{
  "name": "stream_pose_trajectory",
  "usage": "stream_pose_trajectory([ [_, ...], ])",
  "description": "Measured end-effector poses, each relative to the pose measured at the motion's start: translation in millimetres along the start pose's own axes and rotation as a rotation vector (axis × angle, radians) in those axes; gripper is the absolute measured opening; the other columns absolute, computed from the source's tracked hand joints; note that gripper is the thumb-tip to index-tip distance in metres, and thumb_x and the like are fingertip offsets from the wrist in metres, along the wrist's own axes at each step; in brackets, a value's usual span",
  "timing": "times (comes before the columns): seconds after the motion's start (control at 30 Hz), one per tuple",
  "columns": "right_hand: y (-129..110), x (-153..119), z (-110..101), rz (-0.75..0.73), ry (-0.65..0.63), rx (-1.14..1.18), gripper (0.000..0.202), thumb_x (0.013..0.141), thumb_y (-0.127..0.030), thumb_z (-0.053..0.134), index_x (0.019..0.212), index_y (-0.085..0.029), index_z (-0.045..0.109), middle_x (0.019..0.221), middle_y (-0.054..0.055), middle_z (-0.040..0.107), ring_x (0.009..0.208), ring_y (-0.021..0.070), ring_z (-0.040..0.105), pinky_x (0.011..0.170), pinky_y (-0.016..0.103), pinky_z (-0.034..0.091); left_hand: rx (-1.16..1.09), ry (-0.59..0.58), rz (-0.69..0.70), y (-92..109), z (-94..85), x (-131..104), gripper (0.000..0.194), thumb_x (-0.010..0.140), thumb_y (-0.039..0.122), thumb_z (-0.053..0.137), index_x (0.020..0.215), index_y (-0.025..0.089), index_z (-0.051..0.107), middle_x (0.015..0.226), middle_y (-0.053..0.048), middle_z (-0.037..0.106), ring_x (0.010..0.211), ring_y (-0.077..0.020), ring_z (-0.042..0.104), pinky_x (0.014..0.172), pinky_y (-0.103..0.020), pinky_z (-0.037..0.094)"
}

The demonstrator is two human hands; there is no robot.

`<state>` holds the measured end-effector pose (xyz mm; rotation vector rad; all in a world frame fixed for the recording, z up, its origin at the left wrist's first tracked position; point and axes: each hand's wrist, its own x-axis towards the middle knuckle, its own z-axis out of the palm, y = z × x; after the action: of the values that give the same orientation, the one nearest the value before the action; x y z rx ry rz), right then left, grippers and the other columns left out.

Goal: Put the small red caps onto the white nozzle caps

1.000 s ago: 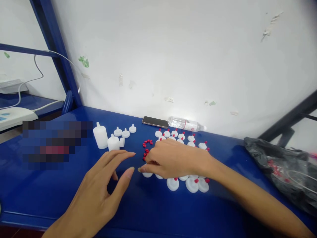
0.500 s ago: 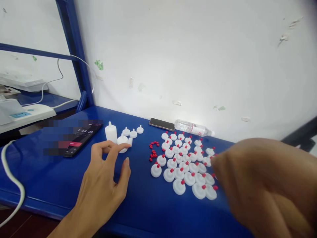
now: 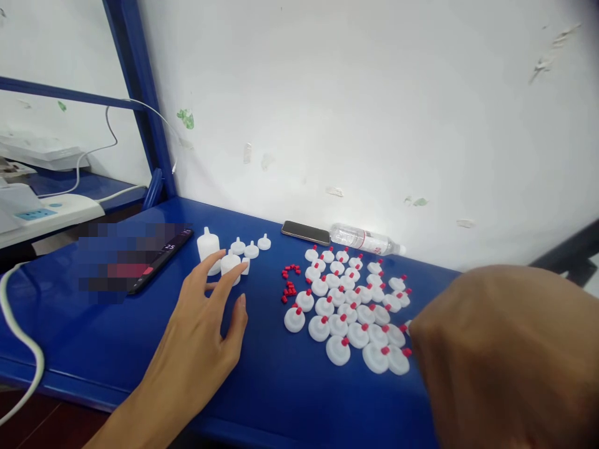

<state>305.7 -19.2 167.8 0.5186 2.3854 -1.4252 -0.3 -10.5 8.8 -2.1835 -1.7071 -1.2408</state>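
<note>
The bare left hand [image 3: 201, 327] has slender fingers [image 3: 228, 280]; the right hand [image 3: 510, 352] is blurred.

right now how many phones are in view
2: the left phone, partly pixelated, on the blue table; the back phone beside the clear bottle. The right hand could hide another.

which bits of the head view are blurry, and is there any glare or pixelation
In the head view, the right hand is badly blurred, while the left hand is fairly clear; in the head view too, a bright patch lights the middle of the white wall, and blocky pixelation covers much of the smartphone at left.
</note>
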Motion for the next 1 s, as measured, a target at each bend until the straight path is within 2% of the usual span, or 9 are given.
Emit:
stream_pose_trajectory([
  [0.13, 20.3, -2.7, 17.9, 0.077, -0.011, 0.165, 0.075, 0.094, -0.088, 0.029, 0.052, -0.027, 0.041, 0.055, 0.008, 0.057, 0.045, 0.0161, 0.054, 0.031, 0.033, 0.026, -0.019, -0.039, 0.003, -2.7, 2.7, -0.9, 0.048, 0.107, 0.041, 0.045, 0.153, 0.030, 0.053, 0.170, -0.011, 0.037, 0.137, -0.0347, 0.060, 0.108, -0.057, 0.059],
  [0.23, 12.2, 5.7, 4.4, 0.017, -0.088, 0.216, 0.075, 0.088, -0.094, 0.034, 0.053, -0.028, 0.044, 0.057, 0.009, 0.059, 0.048, 0.0186, 0.058, 0.031, 0.033, 0.030, 0.014, -0.080, 0.031, -4.8, 4.9, -1.7, 0.051, 0.108, 0.039, 0.041, 0.156, 0.026, 0.050, 0.171, -0.014, 0.036, 0.144, -0.0379, 0.056, 0.111, -0.060, 0.057],
  [0.37, -13.4, 22.5, -27.4, -0.086, -0.252, 0.239, 0.069, 0.084, -0.095, 0.043, 0.064, -0.033, 0.064, 0.060, 0.008, 0.060, 0.054, 0.0221, 0.063, 0.033, 0.034, 0.037, 0.071, -0.054, 0.078, -7.0, 8.8, -2.2, 0.051, 0.108, 0.036, 0.040, 0.156, 0.021, 0.050, 0.169, -0.019, 0.039, 0.151, -0.0410, 0.048, 0.114, -0.063, 0.053],
  [0.53, -6.2, 21.1, -24.7, -0.106, -0.201, 0.218, 0.065, 0.086, -0.092, 0.047, 0.067, -0.034, 0.070, 0.056, 0.007, 0.058, 0.048, 0.0209, 0.060, 0.032, 0.032, 0.037, 0.091, -0.069, 0.067, -8.7, 12.5, -2.7, 0.053, 0.108, 0.036, 0.039, 0.158, 0.020, 0.048, 0.170, -0.021, 0.037, 0.158, -0.0431, 0.037, 0.115, -0.066, 0.051],
  [0.6, 2.3, 16.8, -19.8, -0.119, -0.167, 0.202, 0.063, 0.087, -0.088, 0.052, 0.062, -0.032, 0.065, 0.059, 0.008, 0.062, 0.049, 0.0198, 0.061, 0.031, 0.031, 0.035, 0.082, -0.083, 0.058, -9.6, 12.6, -2.4, 0.053, 0.108, 0.036, 0.038, 0.158, 0.020, 0.048, 0.170, -0.022, 0.037, 0.157, -0.0434, 0.038, 0.115, -0.067, 0.051],
  [0.7, 6.5, 16.0, -21.4, -0.113, -0.237, 0.157, 0.060, 0.087, -0.078, 0.064, 0.055, -0.028, 0.057, 0.067, 0.008, 0.069, 0.053, 0.0192, 0.066, 0.031, 0.028, 0.036, 0.064, -0.098, 0.057, -11.7, 11.8, -1.6, 0.053, 0.109, 0.037, 0.037, 0.158, 0.019, 0.049, 0.171, -0.021, 0.037, 0.154, -0.0420, 0.044, 0.114, -0.064, 0.053],
  [0.77, 3.1, 19.6, -25.9, -0.081, -0.263, 0.129, 0.055, 0.087, -0.073, 0.070, 0.056, -0.028, 0.059, 0.069, 0.008, 0.071, 0.056, 0.0193, 0.069, 0.032, 0.026, 0.039, 0.060, -0.105, 0.056, -13.1, 11.4, -1.3, 0.054, 0.109, 0.038, 0.037, 0.157, 0.018, 0.050, 0.170, -0.020, 0.039, 0.154, -0.0412, 0.046, 0.114, -0.063, 0.053],
  [0.87, -5.1, 25.3, -31.4, -0.077, -0.240, 0.117, 0.047, 0.089, -0.073, 0.069, 0.070, -0.030, 0.074, 0.070, 0.008, 0.074, 0.060, 0.0204, 0.072, 0.036, 0.025, 0.045, 0.058, -0.109, 0.046, -14.3, 11.7, -1.4, 0.053, 0.109, 0.039, 0.037, 0.156, 0.017, 0.051, 0.169, -0.020, 0.041, 0.152, -0.0400, 0.047, 0.116, -0.063, 0.052],
  [1.0, -8.3, 24.7, -41.0, -0.144, -0.290, 0.097, 0.043, 0.100, -0.066, 0.060, 0.112, -0.032, 0.084, 0.094, 0.010, 0.083, 0.087, 0.0236, 0.081, 0.054, 0.023, 0.058, 0.040, -0.105, 0.034, -13.5, 11.7, -1.6, 0.052, 0.109, 0.040, 0.036, 0.153, 0.018, 0.052, 0.167, -0.018, 0.043, 0.150, -0.0368, 0.050, 0.117, -0.059, 0.052],
])
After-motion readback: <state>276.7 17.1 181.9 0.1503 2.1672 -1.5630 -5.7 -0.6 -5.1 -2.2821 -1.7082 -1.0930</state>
